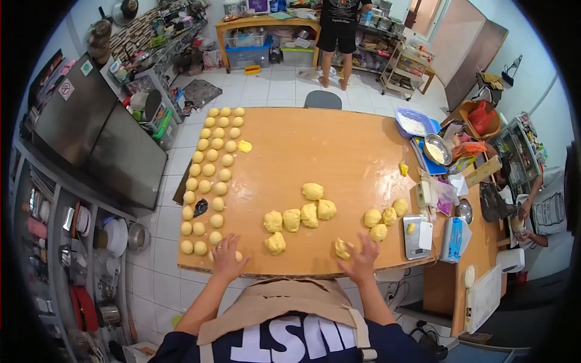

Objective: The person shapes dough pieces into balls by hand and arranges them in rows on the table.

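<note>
My left hand (227,259) is at the front left of the wooden table (290,145), fingers apart, beside and partly over the nearest smooth dough balls (216,221). Its fingers cover part of a ball at the front edge. My right hand (362,259) is spread with its fingers apart at a rough dough lump (343,248); whether it touches the lump I cannot tell. Several rough yellow lumps (292,219) lie mid-table between my hands. A further cluster of lumps (379,232) sits right of centre, left of a kitchen scale (417,237) bearing a small dough piece.
Rows of balls line the left edge, with a dark object (200,207) among them. At right are a tub of white powder (414,124), a metal bowl (437,149) and a blue tissue pack (452,240). A person (340,36) stands behind the table; another person's hands show far right.
</note>
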A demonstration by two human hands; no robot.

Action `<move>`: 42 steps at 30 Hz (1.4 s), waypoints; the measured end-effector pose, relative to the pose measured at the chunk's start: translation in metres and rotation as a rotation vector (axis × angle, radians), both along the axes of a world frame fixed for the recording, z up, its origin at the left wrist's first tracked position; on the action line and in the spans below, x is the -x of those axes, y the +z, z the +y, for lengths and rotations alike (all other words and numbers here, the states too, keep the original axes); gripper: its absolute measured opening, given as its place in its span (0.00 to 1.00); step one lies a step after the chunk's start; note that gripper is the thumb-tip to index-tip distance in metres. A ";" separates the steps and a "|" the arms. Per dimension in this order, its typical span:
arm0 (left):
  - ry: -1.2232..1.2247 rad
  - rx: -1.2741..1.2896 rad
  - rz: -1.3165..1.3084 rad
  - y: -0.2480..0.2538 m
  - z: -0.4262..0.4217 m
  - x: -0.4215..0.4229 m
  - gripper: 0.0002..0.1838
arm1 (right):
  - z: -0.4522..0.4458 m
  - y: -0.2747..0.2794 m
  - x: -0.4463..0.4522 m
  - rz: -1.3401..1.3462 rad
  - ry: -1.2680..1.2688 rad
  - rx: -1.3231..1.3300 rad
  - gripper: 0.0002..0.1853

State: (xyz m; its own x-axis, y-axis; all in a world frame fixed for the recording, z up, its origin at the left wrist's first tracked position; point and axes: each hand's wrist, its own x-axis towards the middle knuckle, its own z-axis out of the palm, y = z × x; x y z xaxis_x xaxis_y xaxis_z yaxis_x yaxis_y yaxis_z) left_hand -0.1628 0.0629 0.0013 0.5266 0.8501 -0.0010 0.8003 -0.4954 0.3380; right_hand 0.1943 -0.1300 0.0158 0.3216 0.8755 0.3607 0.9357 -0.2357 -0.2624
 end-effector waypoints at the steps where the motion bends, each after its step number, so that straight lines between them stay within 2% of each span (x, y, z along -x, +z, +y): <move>1: -0.007 -0.028 -0.039 -0.001 0.002 0.002 0.39 | 0.002 0.003 -0.006 -0.016 -0.072 -0.129 0.22; 3: -0.037 -0.056 -0.077 0.001 0.001 0.001 0.38 | 0.024 0.010 -0.040 0.098 -0.133 -0.312 0.20; 6: -0.081 -0.062 -0.100 0.010 0.003 -0.003 0.36 | 0.064 -0.001 -0.061 0.352 -0.130 -0.303 0.19; 8: -0.107 -0.050 -0.128 0.015 0.000 -0.002 0.36 | 0.070 -0.048 -0.029 0.385 -0.180 0.043 0.21; 10: -0.083 -0.014 -0.126 0.018 -0.005 0.004 0.35 | 0.043 -0.092 0.011 0.056 0.081 0.351 0.23; 12: -0.042 -0.017 -0.161 0.017 -0.007 0.015 0.35 | 0.005 -0.076 0.031 0.112 0.212 0.315 0.25; 15: -0.014 -0.001 -0.219 0.004 -0.024 0.039 0.34 | 0.001 -0.055 -0.014 0.154 0.149 0.655 0.27; 17: -0.021 0.045 -0.222 -0.004 -0.032 0.052 0.33 | 0.015 -0.083 -0.039 -0.115 -0.021 0.298 0.30; 20: -0.066 0.057 -0.216 -0.008 -0.044 0.057 0.31 | 0.074 -0.074 -0.014 0.250 -0.187 0.018 0.31; 23: -0.098 0.060 -0.222 -0.005 -0.047 0.049 0.30 | 0.061 -0.088 0.033 0.141 0.038 0.222 0.27; 25: -0.140 0.059 -0.242 -0.002 -0.040 0.043 0.29 | 0.017 -0.110 0.027 0.241 0.231 0.108 0.21; 28: -0.164 0.060 -0.270 0.004 -0.037 0.037 0.29 | -0.015 -0.095 -0.019 0.394 0.068 0.139 0.16; 30: -0.183 0.062 -0.291 0.005 -0.039 0.034 0.27 | 0.007 -0.105 -0.042 0.254 0.003 0.027 0.16; 32: -0.203 0.045 -0.318 0.001 -0.040 0.032 0.24 | 0.060 -0.083 -0.024 0.318 -0.143 -0.251 0.13; 35: -0.252 0.122 -0.260 -0.014 -0.047 0.039 0.19 | 0.085 -0.088 0.020 0.213 -0.106 -0.067 0.13; 38: -0.304 0.035 -0.212 -0.009 -0.042 0.040 0.15 | 0.031 -0.105 0.025 0.316 0.283 -0.129 0.15; 40: -0.256 0.011 -0.190 0.000 -0.042 0.037 0.15 | 0.012 -0.097 -0.012 0.124 0.190 0.137 0.15; 42: -0.218 0.003 -0.153 0.001 -0.045 0.041 0.15 | 0.006 -0.096 -0.029 0.289 0.006 0.179 0.16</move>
